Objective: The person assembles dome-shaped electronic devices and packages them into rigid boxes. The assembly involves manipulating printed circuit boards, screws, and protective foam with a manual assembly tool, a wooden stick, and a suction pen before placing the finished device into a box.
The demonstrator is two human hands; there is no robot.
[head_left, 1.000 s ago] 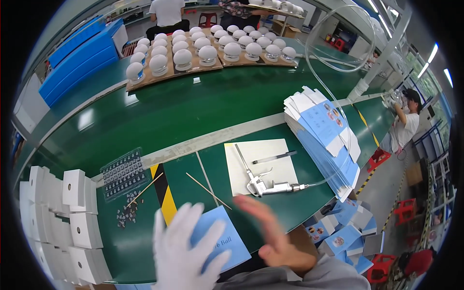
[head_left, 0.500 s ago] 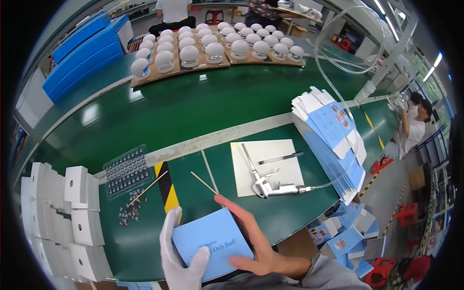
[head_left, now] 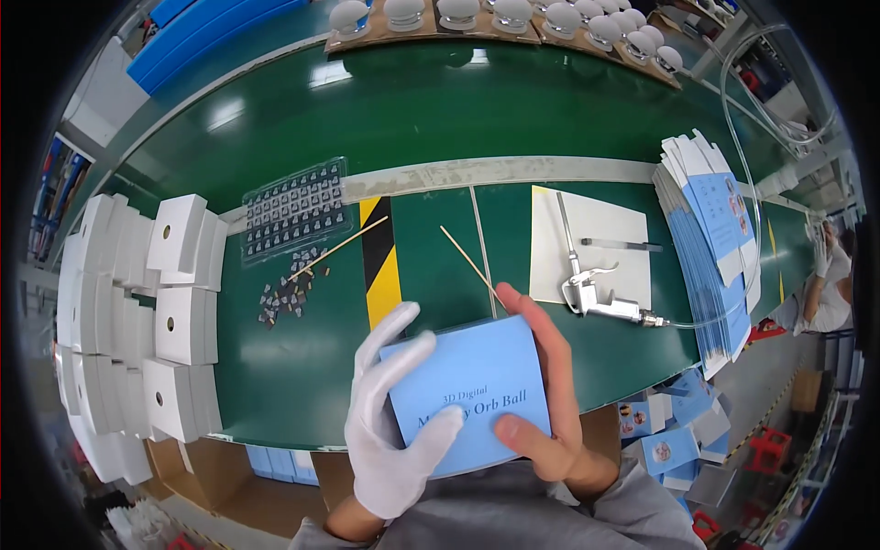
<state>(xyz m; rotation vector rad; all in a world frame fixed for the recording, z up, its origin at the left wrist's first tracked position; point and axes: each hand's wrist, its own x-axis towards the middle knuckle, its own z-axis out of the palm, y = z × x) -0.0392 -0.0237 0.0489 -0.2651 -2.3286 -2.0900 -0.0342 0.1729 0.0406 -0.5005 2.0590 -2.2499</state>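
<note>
A light blue box with dark print is held between my two hands at the near edge of the green table. My left hand, in a white glove, grips its left side, thumb on the front face and fingers round the edge. The bare right hand holds the right side, its thumb pressed on the front and its index finger along the far corner. Just beyond that finger lies a thin wooden stick. An air blow gun and a black pen rest on a white sheet to the right.
White boxes stand stacked at left, near small dark parts, another stick and a clear tray. Flattened blue cartons pile up at right. White balls fill boards at the back. A person works far right.
My view has tilted down, so the table things sit higher in the picture. The left-hand fingers have come further over the box's top edge; both hands keep hold of it.
</note>
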